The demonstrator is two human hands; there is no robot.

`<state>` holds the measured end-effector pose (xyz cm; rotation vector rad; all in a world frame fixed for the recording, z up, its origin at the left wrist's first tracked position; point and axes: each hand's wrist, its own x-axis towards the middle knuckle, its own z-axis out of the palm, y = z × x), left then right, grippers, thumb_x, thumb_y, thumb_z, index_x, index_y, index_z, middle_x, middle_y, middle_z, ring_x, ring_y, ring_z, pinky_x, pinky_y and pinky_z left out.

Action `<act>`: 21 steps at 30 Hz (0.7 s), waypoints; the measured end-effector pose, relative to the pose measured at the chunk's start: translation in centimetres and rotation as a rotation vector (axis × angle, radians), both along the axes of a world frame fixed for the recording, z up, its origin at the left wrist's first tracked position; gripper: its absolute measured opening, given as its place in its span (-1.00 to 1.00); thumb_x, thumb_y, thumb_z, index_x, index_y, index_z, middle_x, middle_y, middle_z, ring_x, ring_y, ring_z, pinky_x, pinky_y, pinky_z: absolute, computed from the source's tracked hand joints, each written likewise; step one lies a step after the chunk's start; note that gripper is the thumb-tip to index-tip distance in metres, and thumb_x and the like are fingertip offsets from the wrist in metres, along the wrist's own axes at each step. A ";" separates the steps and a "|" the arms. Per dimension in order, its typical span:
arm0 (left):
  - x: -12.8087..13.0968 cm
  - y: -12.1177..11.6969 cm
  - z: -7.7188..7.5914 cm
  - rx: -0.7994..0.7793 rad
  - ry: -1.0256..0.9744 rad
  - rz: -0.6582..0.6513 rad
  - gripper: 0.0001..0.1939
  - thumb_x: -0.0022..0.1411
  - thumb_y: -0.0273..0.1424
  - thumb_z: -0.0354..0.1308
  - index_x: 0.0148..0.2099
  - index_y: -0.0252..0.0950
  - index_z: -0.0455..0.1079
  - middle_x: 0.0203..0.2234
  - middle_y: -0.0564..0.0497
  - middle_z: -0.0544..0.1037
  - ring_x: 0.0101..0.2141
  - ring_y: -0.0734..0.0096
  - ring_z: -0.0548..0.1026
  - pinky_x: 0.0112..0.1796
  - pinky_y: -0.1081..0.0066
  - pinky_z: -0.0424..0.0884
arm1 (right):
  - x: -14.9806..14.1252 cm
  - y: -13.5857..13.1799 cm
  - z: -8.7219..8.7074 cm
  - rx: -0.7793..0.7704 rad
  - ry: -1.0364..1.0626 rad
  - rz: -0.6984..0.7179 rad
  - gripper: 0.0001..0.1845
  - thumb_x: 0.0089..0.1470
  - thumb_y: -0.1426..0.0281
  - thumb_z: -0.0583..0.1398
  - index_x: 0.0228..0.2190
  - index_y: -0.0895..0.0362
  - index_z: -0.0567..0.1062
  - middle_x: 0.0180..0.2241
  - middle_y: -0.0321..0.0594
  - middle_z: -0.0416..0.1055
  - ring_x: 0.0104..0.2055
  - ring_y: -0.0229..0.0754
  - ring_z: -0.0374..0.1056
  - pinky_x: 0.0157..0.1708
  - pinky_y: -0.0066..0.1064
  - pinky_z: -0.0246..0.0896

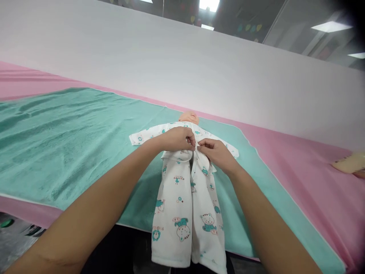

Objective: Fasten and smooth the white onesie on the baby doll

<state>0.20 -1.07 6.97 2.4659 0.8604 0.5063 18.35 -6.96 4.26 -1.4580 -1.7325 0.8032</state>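
Head view: our left hand (179, 139) (nine o'clock) and right hand (217, 153) (three) rightly pinch a likely soft, light shirt front (182, 155).

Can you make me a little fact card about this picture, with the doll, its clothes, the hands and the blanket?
Doll: lying on the blanket, head toward the white wall
Top: white, printed, sleeves spread out
Pants: white, with cartoon animals
Left hand: pinching at the top's front
Right hand: pinching there too, beside the left
Blanket: teal, over pink cloth
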 end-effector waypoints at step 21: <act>-0.4 0.2 0.2 -0.478 -0.392 -0.013 -0.89 0.02 -0.37 0.21 -0.42 -0.33 0.46 -0.60 0.08 0.42 -0.59 0.64 0.30 -0.58 0.59 0.15 | 0.2 1.2 -1.4 -0.005 0.546 0.062 -0.71 -0.16 0.18 0.31 -0.51 0.12 0.42 -0.60 -0.34 0.31 -0.66 -0.41 0.05 -0.68 -0.50 -0.16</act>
